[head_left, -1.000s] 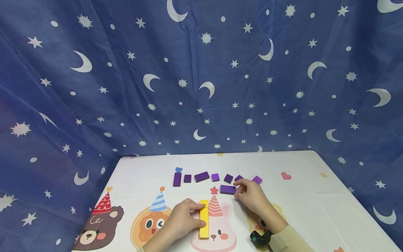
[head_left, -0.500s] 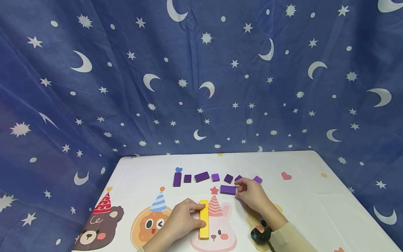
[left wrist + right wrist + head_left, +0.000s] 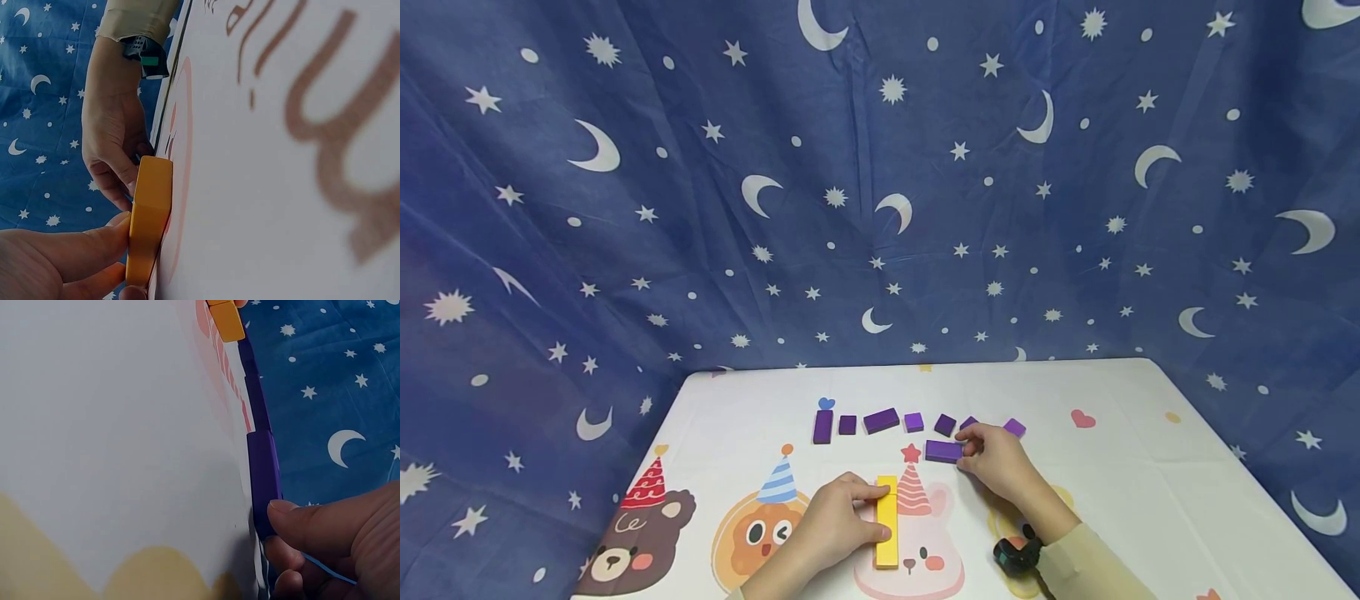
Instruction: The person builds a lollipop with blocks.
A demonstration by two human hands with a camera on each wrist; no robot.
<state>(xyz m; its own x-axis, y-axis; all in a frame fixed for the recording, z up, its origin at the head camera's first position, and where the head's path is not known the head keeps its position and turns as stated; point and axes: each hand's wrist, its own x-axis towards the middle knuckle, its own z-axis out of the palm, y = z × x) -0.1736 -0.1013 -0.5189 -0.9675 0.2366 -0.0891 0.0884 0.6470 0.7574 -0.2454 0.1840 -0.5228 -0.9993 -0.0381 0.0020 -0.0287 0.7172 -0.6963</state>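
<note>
My left hand (image 3: pixel 838 521) grips a yellow bar (image 3: pixel 887 546) from its left side, thumb low and fingertips near the far end. A seam near that end marks off a short yellow piece (image 3: pixel 887 481). The left wrist view shows the yellow bar (image 3: pixel 150 212) close up, with the fingers along one side. Farther back, my right hand (image 3: pixel 1000 462) has thumb and fingers at the right end of a purple rectangular block (image 3: pixel 940 451) lying crosswise. In the right wrist view the thumb (image 3: pixel 297 519) presses on that purple block (image 3: pixel 264 469).
Behind lies a loose row of purple pieces, from an upright long block (image 3: pixel 823 427) and a tilted one (image 3: pixel 881 421) to small cubes (image 3: pixel 913 422). One piece (image 3: pixel 968 423) is partly hidden by my right hand. A starry blue curtain (image 3: pixel 880 208) hangs behind the white table (image 3: pixel 1120 467).
My right hand draws back slightly from the purple block, then comes in to its right end again. The left hand and yellow bar stay in place.
</note>
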